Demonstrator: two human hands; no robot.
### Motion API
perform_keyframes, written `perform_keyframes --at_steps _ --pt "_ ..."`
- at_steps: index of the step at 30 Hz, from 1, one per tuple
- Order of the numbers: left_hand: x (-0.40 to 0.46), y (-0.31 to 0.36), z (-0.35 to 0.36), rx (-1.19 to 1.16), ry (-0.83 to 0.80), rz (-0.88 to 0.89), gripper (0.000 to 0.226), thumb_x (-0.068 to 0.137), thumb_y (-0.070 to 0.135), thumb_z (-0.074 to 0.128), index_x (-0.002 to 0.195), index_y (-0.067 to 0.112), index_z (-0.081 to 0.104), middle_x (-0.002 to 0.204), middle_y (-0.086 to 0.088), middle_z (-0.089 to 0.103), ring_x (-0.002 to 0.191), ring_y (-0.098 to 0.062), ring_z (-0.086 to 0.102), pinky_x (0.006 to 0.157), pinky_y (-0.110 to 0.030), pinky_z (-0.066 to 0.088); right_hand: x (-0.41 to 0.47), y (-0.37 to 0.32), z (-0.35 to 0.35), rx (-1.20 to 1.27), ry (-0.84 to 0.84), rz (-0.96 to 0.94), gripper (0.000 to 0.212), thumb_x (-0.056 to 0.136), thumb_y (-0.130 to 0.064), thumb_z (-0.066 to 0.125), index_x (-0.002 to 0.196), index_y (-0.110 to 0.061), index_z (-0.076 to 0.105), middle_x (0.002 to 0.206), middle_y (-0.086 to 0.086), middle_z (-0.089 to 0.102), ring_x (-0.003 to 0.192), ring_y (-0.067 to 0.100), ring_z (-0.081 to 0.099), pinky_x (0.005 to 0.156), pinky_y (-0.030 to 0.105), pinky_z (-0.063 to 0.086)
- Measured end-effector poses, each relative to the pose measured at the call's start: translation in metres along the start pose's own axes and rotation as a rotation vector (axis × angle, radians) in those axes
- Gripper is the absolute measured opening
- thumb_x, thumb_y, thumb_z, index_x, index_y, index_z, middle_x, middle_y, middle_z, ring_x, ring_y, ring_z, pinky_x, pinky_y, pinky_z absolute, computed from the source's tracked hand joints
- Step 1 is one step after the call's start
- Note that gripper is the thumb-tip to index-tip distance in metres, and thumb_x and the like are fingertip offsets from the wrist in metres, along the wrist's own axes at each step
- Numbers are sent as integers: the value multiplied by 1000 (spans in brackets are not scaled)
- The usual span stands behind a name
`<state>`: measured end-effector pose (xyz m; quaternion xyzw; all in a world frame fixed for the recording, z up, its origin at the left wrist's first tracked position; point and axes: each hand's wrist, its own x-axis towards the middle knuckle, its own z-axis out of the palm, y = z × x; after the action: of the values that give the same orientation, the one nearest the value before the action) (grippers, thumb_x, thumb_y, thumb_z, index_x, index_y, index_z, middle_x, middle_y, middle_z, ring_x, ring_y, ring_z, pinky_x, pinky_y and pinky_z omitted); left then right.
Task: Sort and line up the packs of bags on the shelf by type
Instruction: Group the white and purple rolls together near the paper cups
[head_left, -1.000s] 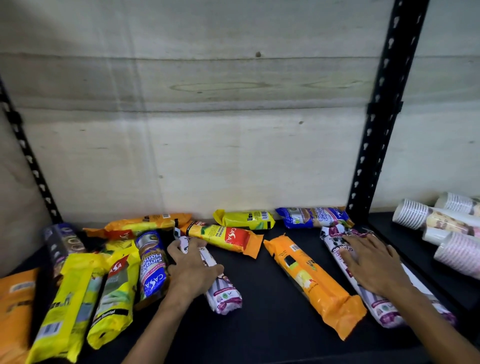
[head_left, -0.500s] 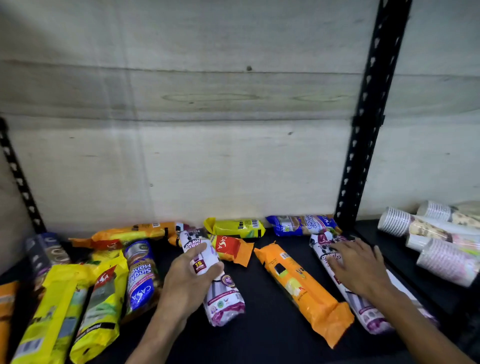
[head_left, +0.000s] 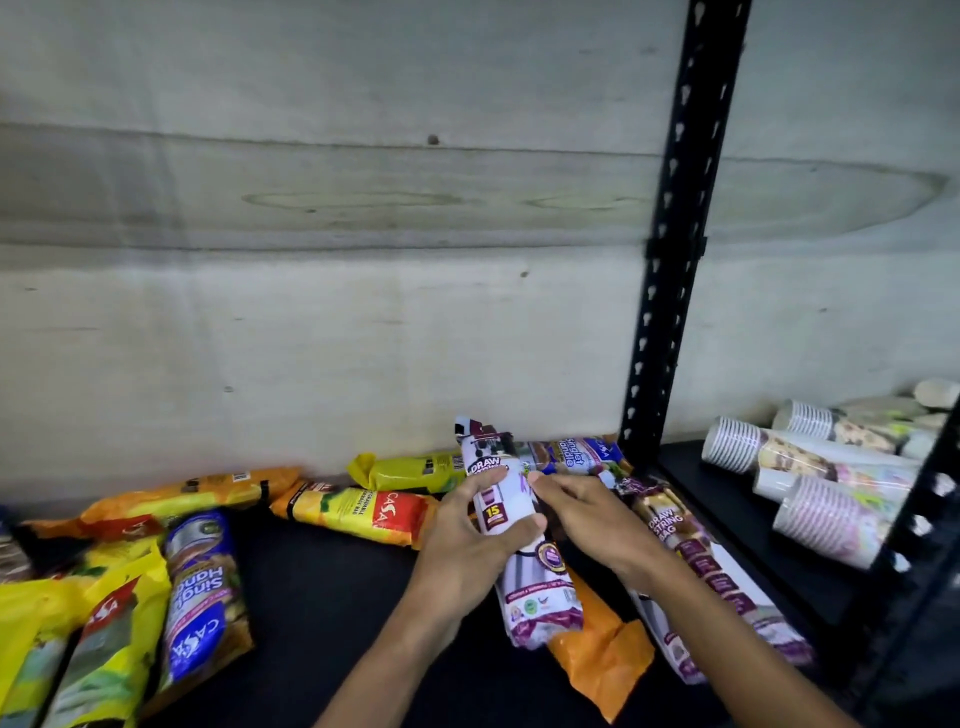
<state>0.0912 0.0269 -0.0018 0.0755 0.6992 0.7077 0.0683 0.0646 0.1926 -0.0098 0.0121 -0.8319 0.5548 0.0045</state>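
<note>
White draw-string pack (head_left: 522, 540) gripped by left hand (head_left: 470, 540), thumb wrapped across; steadied by right hand (head_left: 589, 517) fingertips pinching far part. Held raised above orange pack (head_left: 602, 639), likely for placing beside matching pack (head_left: 711, 571) at right.

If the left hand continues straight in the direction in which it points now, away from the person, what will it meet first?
Probably the yellow pack lying along the back wall, just beyond the fingertips of the left hand, which holds the white drawstring pack. Depth is unclear; the blue Singlet Handle pack lies close beside that line.
</note>
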Motion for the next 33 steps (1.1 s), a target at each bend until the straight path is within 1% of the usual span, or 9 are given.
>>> perform_keyframes --at_steps 8,12,15,18,20,23,25,28,33 --pt "8 -6 5 -5 -139 7 53 79 11 79 123 33 58 104 -6 75 97 -19 72 79 -34 60 -2 0 -15 288 -51 136 34 95 -37 61 108 -8 73 105 10 76 101 28 72 96 45 54" --pt "7 -17 -8 189 -135 77 48 80 35 78 123 44 58 118 8 68 111 -4 63 89 -31 56 -4 4 -25 285 -2 180 30 98 -34 58 110 -12 72 102 6 77 97 23 72 91 41 55" --pt "-2 -30 -26 499 -41 117 44 83 44 70 125 45 56 120 22 54 115 -1 55 87 -20 51 -6 9 -39 215 71 206 30 99 -34 55 112 -11 71 99 5 78 96 24 73 93 44 55" --pt "-10 -45 -42 773 -36 138 46 87 51 62 130 43 51 130 25 45 127 -2 42 107 -30 41 -10 11 -58 151 138 232 31 102 -32 51 105 -8 71 88 10 78 74 23 74 71 35 60" --pt "-15 -54 -49 907 -47 125 48 90 52 57 135 40 47 139 23 39 133 -3 33 112 -28 33 -13 13 -70 33 182 252 36 103 -35 47 106 -8 71 89 11 78 77 26 74 70 32 57" --pt "-18 -68 -56 974 -51 125 50 92 52 52 139 35 44 146 19 33 138 -2 23 113 -24 26 -17 19 -82 -240 242 273 49 103 -41 39 114 -1 66 99 16 74 93 31 71 83 36 51" --pt "-20 -74 -57 986 -44 150 50 94 53 49 139 34 45 148 20 31 139 -1 19 114 -22 23 -21 25 -86 -360 262 280 52 104 -37 36 110 7 63 97 22 70 93 32 68 79 35 47" --pt "-20 -79 -57 1007 -24 199 50 95 54 46 140 33 46 148 19 31 139 -1 19 113 -21 22 -31 31 -91 -460 266 279 43 105 -34 34 82 -5 56 73 11 54 70 22 54 67 31 37" --pt "-20 -83 -57 1017 -11 238 50 94 54 45 139 33 46 148 19 33 139 0 19 112 -20 22 -39 40 -99 -579 247 288 45 105 -35 32 70 -14 50 66 5 53 59 17 51 59 30 37"
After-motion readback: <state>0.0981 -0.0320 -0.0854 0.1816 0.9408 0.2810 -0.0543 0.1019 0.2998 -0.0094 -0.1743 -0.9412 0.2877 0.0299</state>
